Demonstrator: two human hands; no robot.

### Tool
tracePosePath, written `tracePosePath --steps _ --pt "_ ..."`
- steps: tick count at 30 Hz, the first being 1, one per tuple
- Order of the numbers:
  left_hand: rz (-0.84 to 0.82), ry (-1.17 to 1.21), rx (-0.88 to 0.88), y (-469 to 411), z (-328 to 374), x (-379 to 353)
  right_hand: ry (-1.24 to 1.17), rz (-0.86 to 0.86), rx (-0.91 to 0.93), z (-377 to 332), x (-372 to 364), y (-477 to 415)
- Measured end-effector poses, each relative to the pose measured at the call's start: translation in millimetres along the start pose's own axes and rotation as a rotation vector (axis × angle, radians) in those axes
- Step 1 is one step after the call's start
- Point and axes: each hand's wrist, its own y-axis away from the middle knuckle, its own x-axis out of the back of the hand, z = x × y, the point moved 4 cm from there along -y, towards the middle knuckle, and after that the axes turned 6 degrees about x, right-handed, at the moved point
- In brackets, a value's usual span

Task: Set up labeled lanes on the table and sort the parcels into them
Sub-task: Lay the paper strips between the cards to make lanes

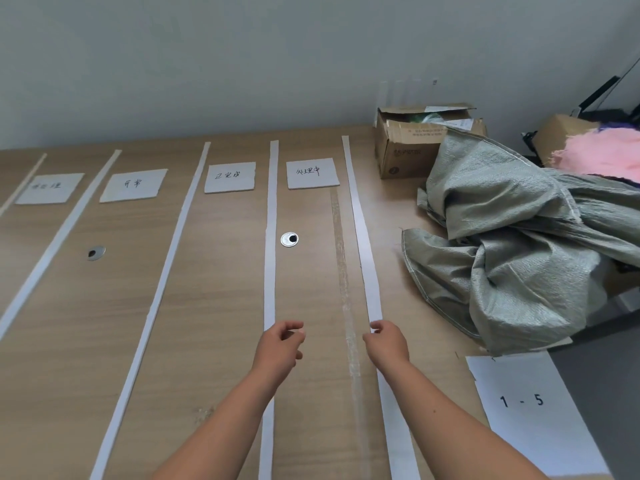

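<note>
Right hand (386, 342) pinches the rightmost white strip (360, 230) at 5 o'clock on the table (214, 306); that strip runs off toward 12. Left hand (280, 344), fingers curled, sits over the next strip (270, 220) at 9 o'clock from the right hand; whether it grips it I cannot tell. Four handwritten label cards (311, 173) lie at the far end, one per lane. A grey woven sack (519, 254) is heaped at 3 o'clock, with a cardboard box (408, 147) at 1.

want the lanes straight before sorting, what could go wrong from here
The right hand pinches the rightmost strip, which bows along its length; a tug could skew it further and narrow that lane. The grey sack lies close beside it and could slump onto the strip or drag it when moved.
</note>
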Motion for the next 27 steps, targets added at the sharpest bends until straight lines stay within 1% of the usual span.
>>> tracePosePath --steps 7,11,15,23,27 --pt "0.155 0.205 -0.061 27.2 9.9 64.1 -0.196 -0.194 0.204 -88.8 -71.1 27.2" --pt "0.272 0.29 -0.137 51.4 9.6 125.2 -0.233 -0.316 0.313 -143.5 -124.9 61.8" --pt "0.378 0.383 -0.162 69.5 -4.9 193.4 -0.25 -0.449 0.38 -191.6 -179.2 110.9" --pt "0.59 0.517 -0.182 134.5 -86.8 370.2 -0.295 -0.715 0.496 -269.1 -316.1 260.2" --pt "0.738 0.578 -0.249 186.6 -131.4 472.6 -0.35 -0.821 0.515 -300.3 -398.7 352.1"
